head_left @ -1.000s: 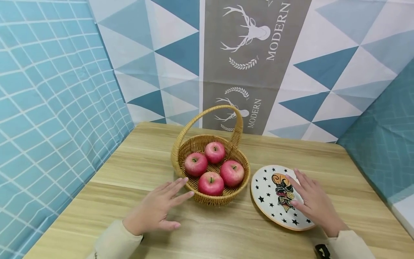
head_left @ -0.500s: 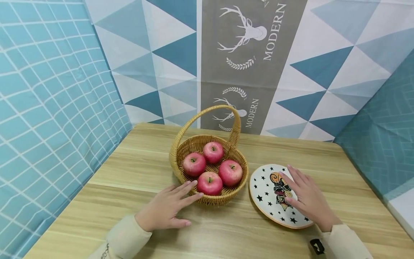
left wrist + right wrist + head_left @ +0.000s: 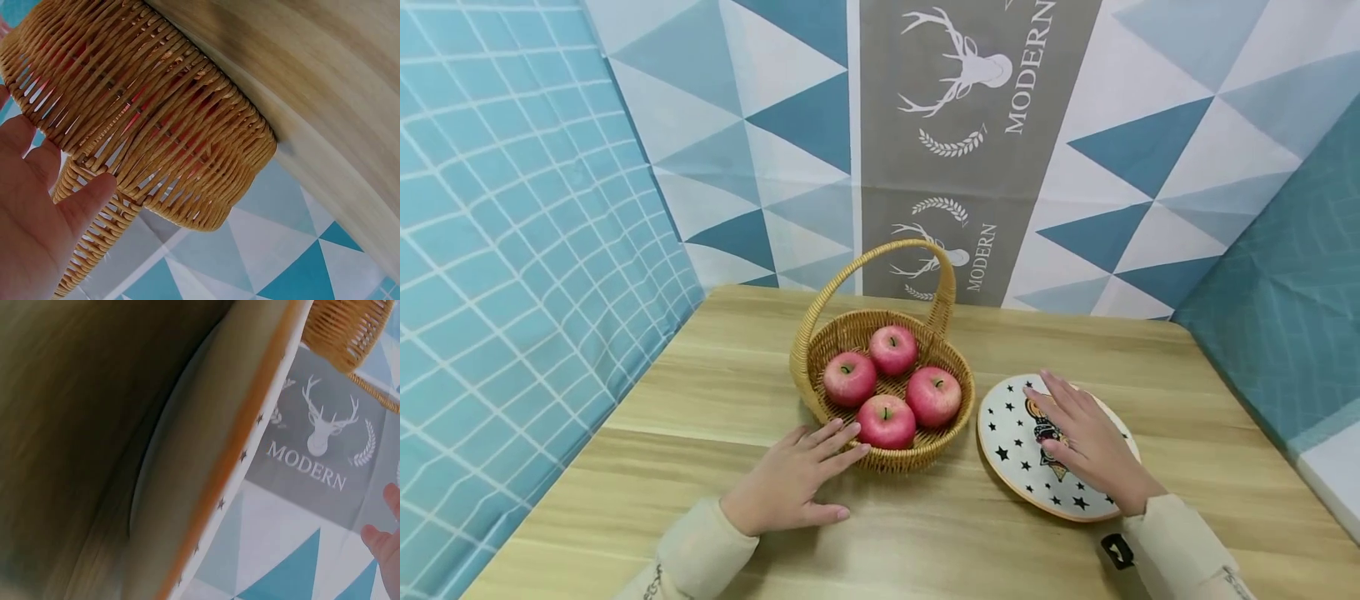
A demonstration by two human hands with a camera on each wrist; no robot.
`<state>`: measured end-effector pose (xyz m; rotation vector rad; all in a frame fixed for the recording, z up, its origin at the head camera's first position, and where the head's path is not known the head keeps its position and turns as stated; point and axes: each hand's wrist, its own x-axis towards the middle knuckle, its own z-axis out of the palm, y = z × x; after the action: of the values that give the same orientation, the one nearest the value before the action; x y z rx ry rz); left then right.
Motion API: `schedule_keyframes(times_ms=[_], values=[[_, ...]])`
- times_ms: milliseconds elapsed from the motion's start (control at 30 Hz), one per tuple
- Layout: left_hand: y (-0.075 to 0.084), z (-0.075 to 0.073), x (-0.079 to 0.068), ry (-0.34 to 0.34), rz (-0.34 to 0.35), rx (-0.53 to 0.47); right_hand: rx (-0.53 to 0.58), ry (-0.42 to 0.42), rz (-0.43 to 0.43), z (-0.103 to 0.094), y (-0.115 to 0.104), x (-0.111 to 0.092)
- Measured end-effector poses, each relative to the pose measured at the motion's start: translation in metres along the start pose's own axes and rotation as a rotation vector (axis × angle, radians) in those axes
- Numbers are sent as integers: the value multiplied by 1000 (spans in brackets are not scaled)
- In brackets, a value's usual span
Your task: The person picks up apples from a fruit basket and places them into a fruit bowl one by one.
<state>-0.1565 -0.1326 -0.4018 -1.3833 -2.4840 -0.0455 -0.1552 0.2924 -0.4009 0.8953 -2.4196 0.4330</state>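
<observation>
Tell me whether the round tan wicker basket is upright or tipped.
Upright: the round tan wicker basket stands on the pale wooden table, handle arching above, four pinkish-red apples inside.

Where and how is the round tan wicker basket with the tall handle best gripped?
Probably by the crown of its arched wicker handle, from above, fingers curled under it. The slim arch rises above the rim and the four round pinkish-red apples, while the basket stands upright. The person's left hand is at the near rim, likely a less balanced hold.

Left grip (image 3: pixel 34 212) by wicker basket (image 3: pixel 140 119); wooden tabletop (image 3: pixel 331 75)
</observation>
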Motion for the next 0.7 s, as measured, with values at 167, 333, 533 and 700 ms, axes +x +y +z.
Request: schedule_keyframes(times_ms=[167,333,533,700], values=[[1,-1,-1,-1,-28,-30,139,-71,11,7,-4,9],[1,-1,0,4,-29,-18,356,-140,101,9,-12,21],[2,-1,1,-24,-42,-11,620,-137,69,11,-19,39],[4,-4,2,-53,-60,-25,806,-204,80,14,-25,55]])
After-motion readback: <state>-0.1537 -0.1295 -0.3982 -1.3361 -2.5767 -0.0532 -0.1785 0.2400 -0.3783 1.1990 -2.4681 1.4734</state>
